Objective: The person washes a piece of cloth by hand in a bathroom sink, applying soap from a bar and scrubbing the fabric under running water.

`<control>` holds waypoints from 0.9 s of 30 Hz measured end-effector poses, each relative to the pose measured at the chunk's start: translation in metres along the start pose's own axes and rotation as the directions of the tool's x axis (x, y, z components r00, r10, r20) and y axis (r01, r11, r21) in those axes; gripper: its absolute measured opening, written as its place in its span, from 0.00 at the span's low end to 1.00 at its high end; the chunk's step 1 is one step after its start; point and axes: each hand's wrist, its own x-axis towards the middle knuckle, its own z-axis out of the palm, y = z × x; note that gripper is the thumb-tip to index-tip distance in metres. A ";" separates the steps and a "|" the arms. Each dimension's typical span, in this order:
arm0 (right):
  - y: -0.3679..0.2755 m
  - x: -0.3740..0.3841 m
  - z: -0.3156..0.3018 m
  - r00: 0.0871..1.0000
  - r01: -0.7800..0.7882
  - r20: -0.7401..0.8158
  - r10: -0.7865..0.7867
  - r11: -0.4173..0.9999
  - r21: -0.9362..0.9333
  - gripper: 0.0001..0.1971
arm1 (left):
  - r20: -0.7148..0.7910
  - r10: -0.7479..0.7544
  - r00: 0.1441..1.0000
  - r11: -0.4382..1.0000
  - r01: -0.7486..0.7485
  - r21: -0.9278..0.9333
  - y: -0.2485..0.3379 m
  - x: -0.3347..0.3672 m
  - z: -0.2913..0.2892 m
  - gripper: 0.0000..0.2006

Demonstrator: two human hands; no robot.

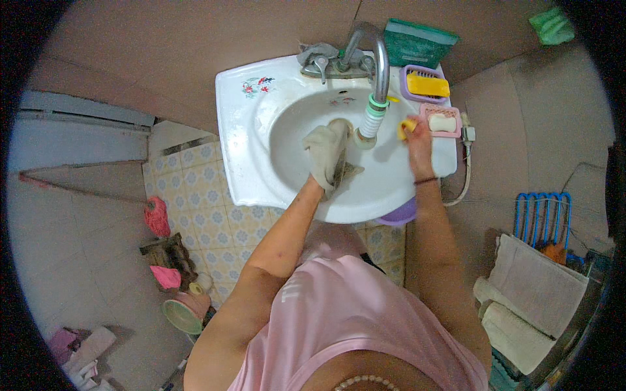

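Note:
A greyish-white cloth item (324, 148), perhaps a glove or sock, covers my left hand (318, 171) over the bowl of the white washbasin (251, 146). Its loose end hangs beside my wrist, and my fingers are hidden in it. My right hand (420, 148) is over the basin's right rim, slightly smeared by motion, with its fingers closed on a small yellow piece of soap (405, 129). Just beyond that hand, a white soap bar (443, 123) lies in a pink soap dish (427, 109).
A curved metal faucet (383, 65) with a white ribbed spout end reaches over the bowl. Behind the pink dish stands a purple dish (405, 73) holding a yellow bar (427, 85). A green pouch (420, 44) leans at the back. Towels (541, 277) hang at right.

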 end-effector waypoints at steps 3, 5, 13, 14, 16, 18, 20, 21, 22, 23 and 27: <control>0.014 -0.053 0.017 0.958 -0.283 0.147 0.247 0.718 0.636 0.09 | -0.261 0.167 0.951 0.983 -0.142 0.115 -0.002 -0.001 0.006 0.31; 0.020 -0.071 0.024 0.892 -0.426 0.329 0.311 0.332 0.841 0.06 | -0.376 0.198 0.905 0.974 -0.224 -0.028 0.008 -0.001 0.004 0.23; -0.030 -0.103 0.062 0.924 0.294 0.270 -0.272 0.955 -0.046 0.06 | 0.078 -0.042 0.996 0.289 0.087 -0.953 -0.004 0.011 0.048 0.11; -0.037 -0.112 0.067 0.925 0.296 0.262 -0.277 0.955 -0.035 0.06 | -0.034 -0.073 0.997 0.384 -0.003 -0.923 -0.013 0.016 0.059 0.10; -0.043 -0.122 0.074 0.877 0.379 0.372 -0.306 0.915 -0.141 0.08 | -0.247 -0.125 0.961 0.581 -0.132 -0.803 -0.025 0.024 0.072 0.10; -0.031 -0.125 0.077 0.885 0.364 0.358 -0.299 0.923 -0.128 0.10 | -0.392 -0.136 0.910 0.717 -0.183 -0.672 -0.035 0.026 0.073 0.11; -0.028 -0.126 0.078 0.892 0.390 0.334 -0.304 0.891 -0.231 0.09 | -0.531 -0.117 0.839 0.831 -0.210 -0.515 -0.038 0.026 0.061 0.11; -0.025 -0.125 0.077 0.895 0.388 0.325 -0.306 0.893 -0.228 0.09 | -0.597 -0.098 0.796 0.877 -0.214 -0.429 -0.037 0.026 0.056 0.11; -0.023 -0.123 0.075 0.884 0.459 0.254 -0.392 0.830 -0.316 0.09 | -0.596 -0.091 0.798 0.882 -0.214 -0.420 -0.036 0.024 0.051 0.11; -0.021 -0.121 0.076 0.857 0.512 0.189 -0.479 0.756 -0.407 0.08 | -0.489 -0.239 0.839 0.704 -0.197 -0.683 -0.034 0.021 0.047 0.12; -0.022 -0.136 0.090 0.777 0.629 0.293 -0.556 0.688 -0.362 0.08 | 0.208 -0.344 0.916 -0.450 0.033 -0.892 -0.015 -0.001 0.030 0.17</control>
